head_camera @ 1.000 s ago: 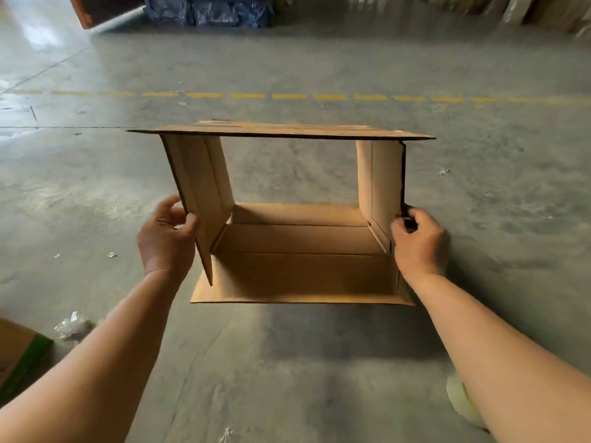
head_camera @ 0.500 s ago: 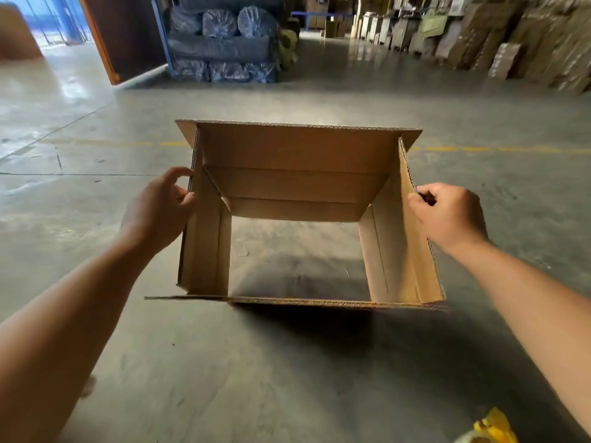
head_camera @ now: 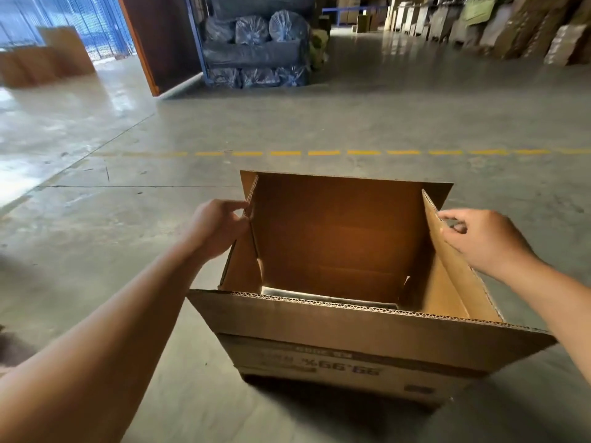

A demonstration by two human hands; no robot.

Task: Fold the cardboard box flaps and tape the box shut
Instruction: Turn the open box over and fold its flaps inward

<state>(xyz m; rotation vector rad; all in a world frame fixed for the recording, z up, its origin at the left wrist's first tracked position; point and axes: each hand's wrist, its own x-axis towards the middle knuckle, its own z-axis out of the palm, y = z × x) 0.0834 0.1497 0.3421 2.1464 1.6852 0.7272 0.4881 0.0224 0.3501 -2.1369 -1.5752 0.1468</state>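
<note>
Both forearms are bare up to the frame edge, with no sleeve showing. The left hand and right hand are bare and ungloved.

Both arms outstretched; left hand fingers curled, right hand fingers loosely bent.

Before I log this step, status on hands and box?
Left hand holds left flap. Right hand at right flap. Box open, untaped. Nothing in the way.
</note>
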